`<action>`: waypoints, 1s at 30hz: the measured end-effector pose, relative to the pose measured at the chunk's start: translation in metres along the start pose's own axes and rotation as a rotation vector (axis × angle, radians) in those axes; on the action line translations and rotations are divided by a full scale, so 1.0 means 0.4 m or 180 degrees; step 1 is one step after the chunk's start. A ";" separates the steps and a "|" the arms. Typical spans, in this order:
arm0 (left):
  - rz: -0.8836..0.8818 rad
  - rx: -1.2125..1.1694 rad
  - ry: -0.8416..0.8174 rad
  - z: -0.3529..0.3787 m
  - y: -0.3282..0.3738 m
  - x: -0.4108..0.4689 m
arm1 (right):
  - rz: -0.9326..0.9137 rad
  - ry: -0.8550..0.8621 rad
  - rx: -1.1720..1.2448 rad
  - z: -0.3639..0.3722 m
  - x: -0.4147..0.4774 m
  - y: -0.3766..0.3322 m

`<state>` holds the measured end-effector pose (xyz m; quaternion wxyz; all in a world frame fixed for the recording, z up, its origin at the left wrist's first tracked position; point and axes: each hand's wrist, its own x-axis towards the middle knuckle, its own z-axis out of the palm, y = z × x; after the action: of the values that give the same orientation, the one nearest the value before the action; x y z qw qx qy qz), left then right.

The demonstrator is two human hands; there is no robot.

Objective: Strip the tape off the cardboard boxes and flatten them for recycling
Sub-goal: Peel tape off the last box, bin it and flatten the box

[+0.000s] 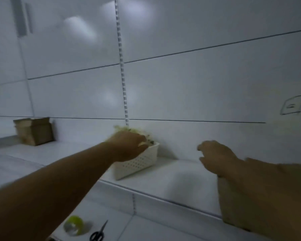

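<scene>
Fingers (142, 141) of the left hand (127, 146) press crumpled yellowish tape (123, 129) into a perforated white basket (137, 162) at centre; right hand (215, 157) — fingers loosely curled — rests on flat brown cardboard (268, 197), lower right.

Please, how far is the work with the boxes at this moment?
Done, it seems: a wad of yellowish tape sits in the white basket, where the left hand reaches. In hand: a cardboard piece lies under the right hand; the grip is blurred. Left: the cardboard boxes on the shelf's far left stand upright, not flattened. Scissors lie unused below.
</scene>
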<state>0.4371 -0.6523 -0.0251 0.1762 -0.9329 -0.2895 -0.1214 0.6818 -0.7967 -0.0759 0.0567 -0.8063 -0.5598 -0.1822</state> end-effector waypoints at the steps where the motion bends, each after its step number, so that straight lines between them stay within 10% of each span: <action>1: -0.0319 0.0158 -0.0271 0.003 -0.099 -0.061 | -0.0280 0.0169 0.0215 -0.019 0.030 -0.134; 10: -0.1949 0.0102 -0.0981 0.154 -0.597 -0.613 | -0.2198 -0.0310 0.0680 0.016 0.021 -1.022; 30: -0.2840 -0.0043 -0.0578 0.323 -1.268 -0.630 | -0.3112 0.0028 0.0888 0.172 0.574 -1.615</action>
<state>-0.0450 -0.3355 -0.0940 0.0744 -0.7250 -0.6766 -0.1051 0.1717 -0.3371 -0.1302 0.0744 -0.4340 -0.8905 -0.1144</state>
